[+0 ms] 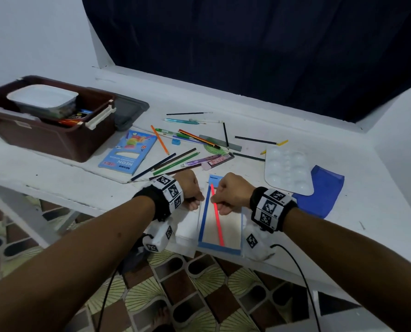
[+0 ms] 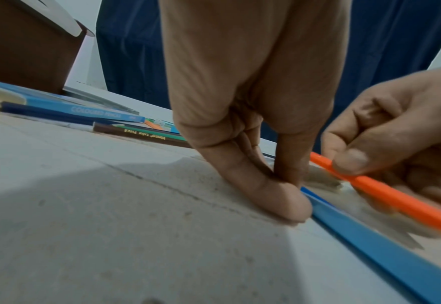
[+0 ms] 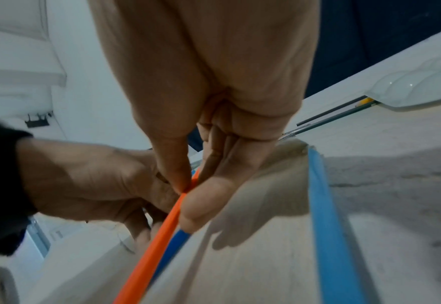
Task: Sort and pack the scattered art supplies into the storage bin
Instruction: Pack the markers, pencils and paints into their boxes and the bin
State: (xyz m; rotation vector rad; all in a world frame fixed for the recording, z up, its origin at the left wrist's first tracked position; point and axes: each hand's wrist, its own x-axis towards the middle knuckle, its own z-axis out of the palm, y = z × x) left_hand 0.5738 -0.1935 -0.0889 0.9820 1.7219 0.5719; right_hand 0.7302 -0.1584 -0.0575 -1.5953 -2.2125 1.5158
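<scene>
One neon-orange pencil (image 1: 217,213) is in play: your right hand (image 1: 233,192) pinches it near its far end between thumb and forefinger, its length slanting over the open blue pencil box (image 1: 220,220) at the table's (image 1: 63,188) near edge. Your left hand (image 1: 190,190) is curled, fingertips (image 2: 289,199) pressed down at the box's left rim, seemingly pinning it or its clear flap; which one, the views do not settle.

Risks, judged from here:
- The box overhangs the table edge toward you. If the left hand lifts while the right pushes the pencil in, the box may tip off onto the floor.
- The pencil is held near one end only; a loose pinch could let the long end swing and miss the box's opening.
- Beyond the box, loose coloured pencils (image 1: 175,161) lie close behind your left wrist; a backward sweep may roll them.

Far left of the box, the brown storage bin (image 1: 44,137) sits partly filled, well apart.
</scene>
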